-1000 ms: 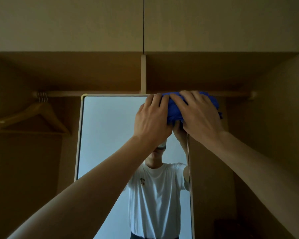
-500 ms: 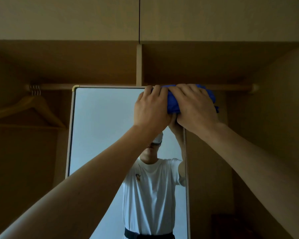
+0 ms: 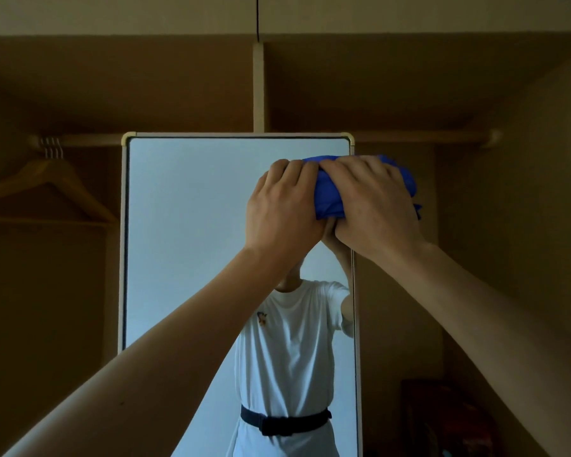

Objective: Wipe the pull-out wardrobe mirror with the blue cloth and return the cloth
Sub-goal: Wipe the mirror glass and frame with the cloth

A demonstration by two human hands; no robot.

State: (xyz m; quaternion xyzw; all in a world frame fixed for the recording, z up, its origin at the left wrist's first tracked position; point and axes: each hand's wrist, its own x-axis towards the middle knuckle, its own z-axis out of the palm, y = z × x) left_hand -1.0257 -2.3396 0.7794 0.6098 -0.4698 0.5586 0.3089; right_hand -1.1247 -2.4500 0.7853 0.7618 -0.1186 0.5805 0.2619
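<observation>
Blue cloth (image 3: 330, 189), bunched into a wad, sits pressed against the upper right part of the pull-out mirror (image 3: 192, 242), just below its top frame and overlapping the right edge. The left hand (image 3: 285, 207) and the right hand (image 3: 373, 206) lie side by side on it, fingers curled over the top of the bundle and gripping it against the glass. To wipe well, I would judge it best to keep even pressure from both hands and draw the wad in overlapping passes across and down, so no strip is skipped. Spreading the cloth flatter would likely cover more glass. Wooden hangers (image 3: 47, 183) hang on the rail (image 3: 89, 140) to the left.
</observation>
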